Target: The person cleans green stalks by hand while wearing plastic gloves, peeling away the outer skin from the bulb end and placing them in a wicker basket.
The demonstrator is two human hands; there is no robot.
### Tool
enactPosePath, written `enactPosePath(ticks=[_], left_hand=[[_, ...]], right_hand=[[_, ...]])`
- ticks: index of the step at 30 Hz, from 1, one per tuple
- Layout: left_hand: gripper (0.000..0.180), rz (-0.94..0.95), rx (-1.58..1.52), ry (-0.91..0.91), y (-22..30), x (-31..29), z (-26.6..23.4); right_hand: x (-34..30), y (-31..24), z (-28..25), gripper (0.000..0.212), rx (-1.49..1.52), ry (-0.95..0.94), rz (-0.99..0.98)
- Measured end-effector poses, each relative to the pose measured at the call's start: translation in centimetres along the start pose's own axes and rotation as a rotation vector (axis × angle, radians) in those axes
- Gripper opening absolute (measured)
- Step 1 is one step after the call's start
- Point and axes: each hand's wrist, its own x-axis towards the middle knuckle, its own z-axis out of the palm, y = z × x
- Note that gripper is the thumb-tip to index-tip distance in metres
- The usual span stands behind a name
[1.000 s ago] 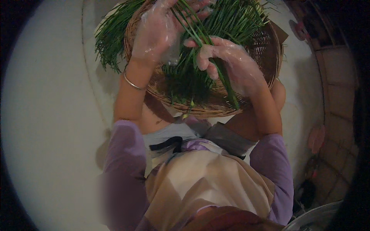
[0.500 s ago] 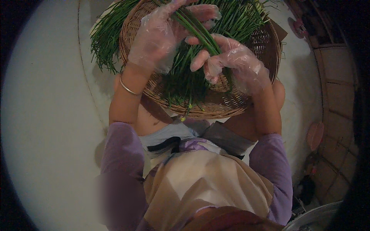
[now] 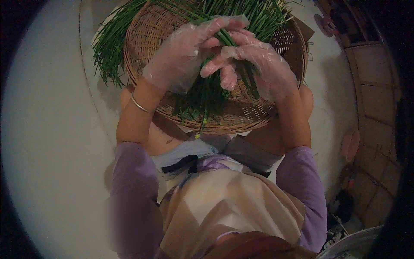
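A small bunch of garlic chives (image 3: 225, 37) slants across above the basket, held between my two hands, both in clear plastic gloves. My left hand (image 3: 181, 58) is closed around the bunch from the left, its index finger stretched over the leaves. From the right, my right hand (image 3: 269, 69) grips the lower part, with leaves hanging out beneath the palm. The fingertips of both hands nearly meet, and their exact contact is partly hidden. Below them, a wide round wicker basket (image 3: 148, 32) rests by my knees. More loose chives (image 3: 207, 93) lie in it.
A heap of chives (image 3: 112, 47) spills past the basket's left rim, and another pile (image 3: 263, 17) fills its far side. Pale floor (image 3: 47, 129) spreads to the left. At the right stand a tiled wall (image 3: 379, 103), a pink oval object (image 3: 350, 144) and a metal rim (image 3: 353, 244).
My left hand has come down and closer to my right hand along the bunch. The right hand's fingers have closed in more around the chives. The view has shifted slightly.
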Motion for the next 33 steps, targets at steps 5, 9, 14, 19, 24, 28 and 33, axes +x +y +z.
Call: enactPosePath(ticks=[5,9,14,19,24,28,33], left_hand=[[0.051,-0.045,-0.056,-0.011,-0.8,0.4,-0.6],[0.034,-0.040,-0.171,0.063,0.0,0.4,-0.6],[0.047,-0.425,-0.813,0.225,1.7,1.0,-0.3],[0.061,-0.323,-0.724,0.142,0.9,0.8,-1.0],[0.072,-0.456,-0.670,0.121,0.9,1.2,-1.2],[0.070,-0.395,-0.827,0.121,1.5,0.7,-1.0],[0.058,-0.371,-0.958,0.141,-1.6,-0.6,-1.2]], right_hand=[[-0.2,-0.8,0.0,0.043,-0.106,-0.085,0.026],[-0.5,-1.1,-0.2,0.035,-0.115,-0.105,0.087],[-1.3,-0.8,-1.4,0.057,-0.062,0.009,0.064],[-2.4,-2.3,-5.1,0.052,-0.052,-0.073,0.042],[-3.2,-3.3,-6.6,0.054,-0.138,0.016,0.049],[-3.0,-2.6,-7.7,0.051,-0.096,0.006,0.038],[-2.3,-2.1,-6.7,0.046,-0.274,0.062,-0.080]])
